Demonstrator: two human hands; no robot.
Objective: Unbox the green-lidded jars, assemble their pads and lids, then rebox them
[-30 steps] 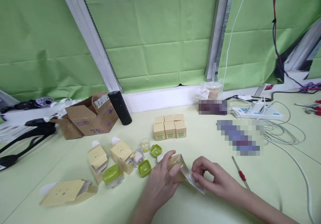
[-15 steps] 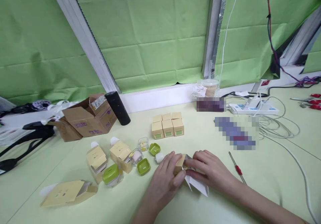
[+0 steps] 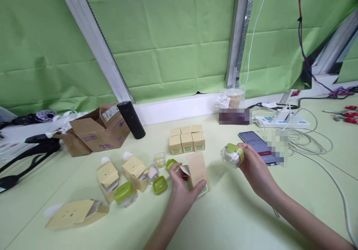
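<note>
My left hand (image 3: 183,192) is closed around a small tan cardboard box (image 3: 199,169) with its flap standing open, tilted above the table. Between the fingers of my right hand (image 3: 258,171) is a small clear container with a green lid (image 3: 234,155), raised off the table and apart from the box. Left of my left hand lie a green square cup (image 3: 160,185) and another green piece (image 3: 171,163), partly covered by my fingers. Clear cases (image 3: 151,173) sit beside them. Another green-lidded container (image 3: 125,194) stands farther left among opened tan boxes (image 3: 107,177).
Several closed tan boxes (image 3: 187,142) stand grouped at the middle back. A brown carton (image 3: 102,130) and a black cylinder (image 3: 131,120) are at the back left. A phone (image 3: 256,145), a power strip (image 3: 282,121) and loose cables lie to the right.
My right hand has drawn the green-lidded container out of the box and moved right and up with it. My left hand has turned the box more upright.
</note>
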